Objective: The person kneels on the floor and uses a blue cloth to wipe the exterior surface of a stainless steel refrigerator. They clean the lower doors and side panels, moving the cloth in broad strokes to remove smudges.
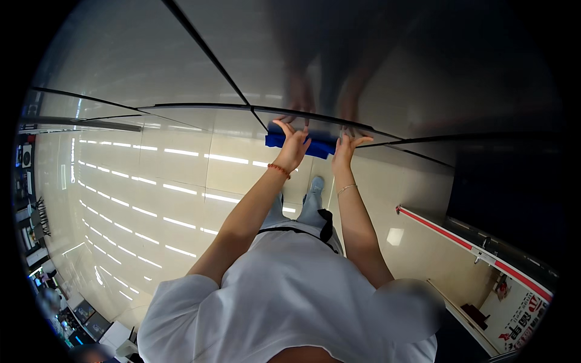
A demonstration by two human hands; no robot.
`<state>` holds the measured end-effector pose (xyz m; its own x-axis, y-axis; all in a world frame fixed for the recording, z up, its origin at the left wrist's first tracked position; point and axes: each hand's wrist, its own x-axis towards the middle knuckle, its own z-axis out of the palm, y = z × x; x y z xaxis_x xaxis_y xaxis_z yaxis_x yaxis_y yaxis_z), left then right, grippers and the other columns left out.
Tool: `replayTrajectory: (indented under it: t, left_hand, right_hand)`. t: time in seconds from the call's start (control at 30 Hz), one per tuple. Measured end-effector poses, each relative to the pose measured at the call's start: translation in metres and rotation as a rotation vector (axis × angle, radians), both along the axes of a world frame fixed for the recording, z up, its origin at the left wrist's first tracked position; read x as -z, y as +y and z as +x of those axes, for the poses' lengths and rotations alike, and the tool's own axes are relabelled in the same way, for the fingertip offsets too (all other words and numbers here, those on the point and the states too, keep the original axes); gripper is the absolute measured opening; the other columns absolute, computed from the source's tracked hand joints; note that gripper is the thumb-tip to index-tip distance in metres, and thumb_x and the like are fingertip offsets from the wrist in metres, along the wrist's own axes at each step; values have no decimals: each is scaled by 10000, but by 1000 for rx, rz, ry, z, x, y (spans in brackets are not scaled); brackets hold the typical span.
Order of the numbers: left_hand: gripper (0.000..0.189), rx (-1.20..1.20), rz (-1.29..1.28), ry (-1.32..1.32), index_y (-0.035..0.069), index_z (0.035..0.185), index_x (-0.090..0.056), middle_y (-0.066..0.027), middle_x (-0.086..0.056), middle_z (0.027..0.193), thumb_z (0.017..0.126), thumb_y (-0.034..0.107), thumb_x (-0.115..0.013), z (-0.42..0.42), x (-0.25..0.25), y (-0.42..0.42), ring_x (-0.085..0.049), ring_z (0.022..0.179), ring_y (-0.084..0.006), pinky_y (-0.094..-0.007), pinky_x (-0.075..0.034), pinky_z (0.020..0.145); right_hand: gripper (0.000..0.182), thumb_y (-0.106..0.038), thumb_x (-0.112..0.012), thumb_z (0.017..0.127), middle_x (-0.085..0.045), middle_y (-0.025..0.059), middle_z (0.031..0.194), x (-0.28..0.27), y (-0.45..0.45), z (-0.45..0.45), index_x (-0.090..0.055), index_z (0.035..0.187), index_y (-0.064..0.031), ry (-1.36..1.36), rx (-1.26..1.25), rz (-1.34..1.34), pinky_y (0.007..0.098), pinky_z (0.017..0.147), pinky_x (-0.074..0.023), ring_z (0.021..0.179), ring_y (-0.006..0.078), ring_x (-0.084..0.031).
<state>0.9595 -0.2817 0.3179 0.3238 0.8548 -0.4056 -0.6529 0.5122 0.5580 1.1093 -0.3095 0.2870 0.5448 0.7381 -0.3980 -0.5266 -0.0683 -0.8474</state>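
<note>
Both my hands are up at a glossy, reflective panel front (345, 54), which shows a dark mirror image of my arms. Dark seams divide the front, and one runs just above my fingers. A blue cloth (320, 148) stretches between my hands, low on the panel. My left hand (292, 146), with a red beaded bracelet at the wrist, holds the cloth's left part, its outer finger spread out. My right hand (345, 152), with a thin bracelet below it, holds the right end. The fingertips partly hide the cloth's upper edge.
Shiny pale tiles (172, 218) reflect rows of ceiling lights. To the right runs a red-and-white bar (435, 229), beside a dark panel (508, 204) and a board bearing writing (513, 317). Boxes (95, 322) and other goods line the far left, near a blurred person (49, 301).
</note>
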Motion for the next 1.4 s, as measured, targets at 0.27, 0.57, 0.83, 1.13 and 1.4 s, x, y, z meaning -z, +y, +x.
replayTrajectory:
  t: [0.27,0.57,0.83,1.13,1.4]
  left_hand:
    - [642,184,-195,516,272,1455,-207,-116,-382,1421,886,52,-408,-96,72,-38,-471,1223,-248,-380,-380,989]
    - [276,1146,189,1559,85,1000,-675,-180,-660,974,846,202,-479,-184,209,-233,-633,920,-349,-429,-494,837]
    - [245,1590,109,431,103,991,-662,-31,-644,822,777,218,-635,-230,181,-234,-576,750,-123,-289,-477,648]
    - [270,1359,301,519,97,1066,-600,-58,-662,882,810,158,-540,-123,340,-144,-640,836,-183,-307,-504,685]
    - [310,901,873,1590,90,1141,-579,-158,-647,1027,862,220,-544,-64,518,-51,-633,928,-338,-405,-509,797]
  right_hand:
    - [506,-142,-538,860,-587,90,1122,33,-51,24,-393,1343,-113,-218,-49,-331,362,855,-438,1027,222,-576]
    - [214,-265,-577,785,-660,147,790,178,-270,18,-648,787,-63,-806,-1318,-863,428,692,-497,789,334,-645]
    - [146,-56,-511,870,-632,10,784,76,-268,57,-653,862,-26,-49,-1566,-683,297,616,-482,730,130,-584]
    - [199,-176,-471,928,-632,49,766,356,-177,54,-626,970,-58,-328,-1411,-698,250,649,-509,694,146,-623]
    - [286,-255,-548,898,-617,77,908,664,-56,50,-557,1124,-80,-182,-908,-770,363,715,-497,782,187,-599]
